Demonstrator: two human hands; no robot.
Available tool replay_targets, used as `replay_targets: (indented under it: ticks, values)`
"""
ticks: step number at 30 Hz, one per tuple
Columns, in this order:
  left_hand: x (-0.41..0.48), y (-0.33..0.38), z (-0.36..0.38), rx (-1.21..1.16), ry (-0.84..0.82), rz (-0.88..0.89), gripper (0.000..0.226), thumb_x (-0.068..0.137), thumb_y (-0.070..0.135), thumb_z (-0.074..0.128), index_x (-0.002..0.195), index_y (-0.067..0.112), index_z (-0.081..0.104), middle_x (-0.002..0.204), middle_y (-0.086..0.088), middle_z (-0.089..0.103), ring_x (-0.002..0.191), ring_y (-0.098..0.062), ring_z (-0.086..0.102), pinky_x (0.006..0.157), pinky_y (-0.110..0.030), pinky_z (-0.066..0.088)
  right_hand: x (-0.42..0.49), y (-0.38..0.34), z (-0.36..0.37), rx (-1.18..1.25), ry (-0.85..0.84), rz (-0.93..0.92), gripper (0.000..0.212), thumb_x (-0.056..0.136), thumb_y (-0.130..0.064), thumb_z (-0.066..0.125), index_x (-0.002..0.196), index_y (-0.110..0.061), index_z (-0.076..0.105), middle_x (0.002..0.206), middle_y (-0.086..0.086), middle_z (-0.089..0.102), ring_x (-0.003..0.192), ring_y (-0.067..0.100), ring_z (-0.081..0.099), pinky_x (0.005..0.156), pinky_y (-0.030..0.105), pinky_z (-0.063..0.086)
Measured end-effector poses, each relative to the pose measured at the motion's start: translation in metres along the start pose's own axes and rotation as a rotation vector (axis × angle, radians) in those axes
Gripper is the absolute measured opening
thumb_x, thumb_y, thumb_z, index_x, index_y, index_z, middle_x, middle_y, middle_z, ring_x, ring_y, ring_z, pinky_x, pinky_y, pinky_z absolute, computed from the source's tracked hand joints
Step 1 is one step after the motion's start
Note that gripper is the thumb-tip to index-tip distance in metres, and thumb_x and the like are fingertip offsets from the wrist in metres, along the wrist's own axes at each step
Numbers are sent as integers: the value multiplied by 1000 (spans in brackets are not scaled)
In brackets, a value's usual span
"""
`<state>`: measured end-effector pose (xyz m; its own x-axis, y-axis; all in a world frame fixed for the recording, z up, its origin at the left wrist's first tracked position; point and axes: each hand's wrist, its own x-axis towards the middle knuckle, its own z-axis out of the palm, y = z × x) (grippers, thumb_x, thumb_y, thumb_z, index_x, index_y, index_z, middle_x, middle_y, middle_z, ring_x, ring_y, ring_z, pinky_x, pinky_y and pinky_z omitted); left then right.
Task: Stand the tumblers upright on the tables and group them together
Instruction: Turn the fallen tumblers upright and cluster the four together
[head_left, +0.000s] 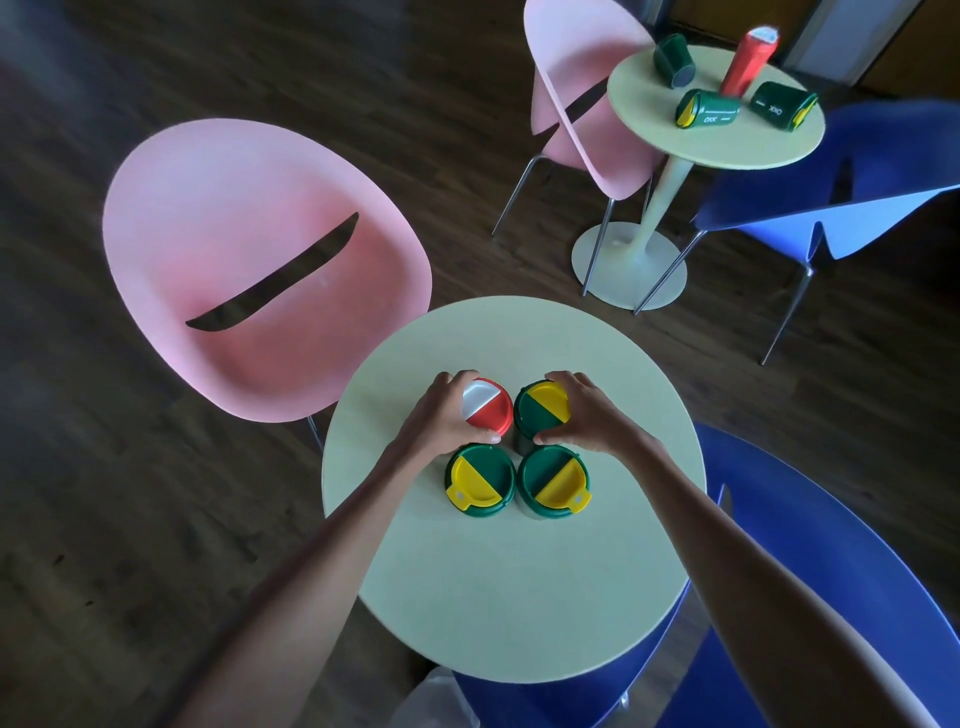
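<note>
Round table (519, 597) carries 4 upright, clustered tumblers (480, 486).

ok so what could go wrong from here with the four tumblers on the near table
1. The left hand grips the red tumbler and the right hand grips a green tumbler, right beside the front green tumblers. Pulling the hands away carelessly might tip a neighbour.
2. On the far table, three side-lying green tumblers remain, and the rim-side tumbler could roll off before it is reached.
</note>
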<state>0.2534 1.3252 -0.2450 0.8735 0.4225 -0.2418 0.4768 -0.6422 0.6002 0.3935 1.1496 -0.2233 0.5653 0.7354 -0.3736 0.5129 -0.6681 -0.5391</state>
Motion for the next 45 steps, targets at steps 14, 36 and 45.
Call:
replay_targets:
  ticks: [14, 36, 45]
  values:
    - [-52, -12, -3, -404, 255, -9, 68, 81, 50, 62, 138, 17, 42, 137, -2, 50, 122, -12, 49, 94, -23, 43, -42, 23, 25, 510, 380, 180, 51, 87, -43, 62, 126, -12, 49, 128, 9, 54, 115, 23, 55, 88, 31, 46]
    - [-106, -28, 63, -505, 151, -28, 90, 64, 32, 83, 140, 17, 37, 131, 2, 48, 118, -9, 51, 89, -18, 50, -95, 25, 91, 438, 339, 89, 88, 64, -29, 86, 134, -15, 36, 131, 4, 48, 114, 16, 48, 95, 34, 48]
    - [-106, -26, 65, -542, 174, -53, 87, 65, 15, 85, 139, 13, 38, 131, -3, 49, 113, -8, 51, 84, -9, 48, -95, 23, 92, 453, 359, 85, 84, 63, -26, 87, 131, -16, 38, 127, 2, 49, 110, 14, 48, 86, 20, 43]
